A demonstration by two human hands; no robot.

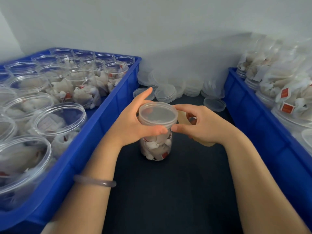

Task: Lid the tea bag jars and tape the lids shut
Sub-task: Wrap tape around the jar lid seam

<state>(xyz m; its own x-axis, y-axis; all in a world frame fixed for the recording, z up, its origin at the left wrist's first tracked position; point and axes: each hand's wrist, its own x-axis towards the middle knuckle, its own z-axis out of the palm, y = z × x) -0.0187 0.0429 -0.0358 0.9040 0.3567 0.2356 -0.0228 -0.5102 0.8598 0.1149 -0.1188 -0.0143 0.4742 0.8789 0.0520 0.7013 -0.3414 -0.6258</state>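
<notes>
Blue plastic on both sides: the left crate [108, 125] is packed with open jars [59, 119] of tea bags, and the right crate [253, 119] is heaped with filled ones; between them runs the dark tabletop [168, 191], with a loose pile of spare lids [168, 92] at its far end; in the middle stands the one jar [157, 147] being worked, upright on the tabletop, its lid [157, 114] on top. The left hand [128, 122] has fingers and thumb curled round the lid's rim; the right hand [207, 125] has its fingers closed about a tan tape roll [183, 118], thumb and forefinger touching the rim. From where I stand, the worry is a crooked lid getting taped that way; whether it is fully seated I cannot tell; a hard tug on the tape could also tip the light jar, or crease the strip on itself.
</notes>
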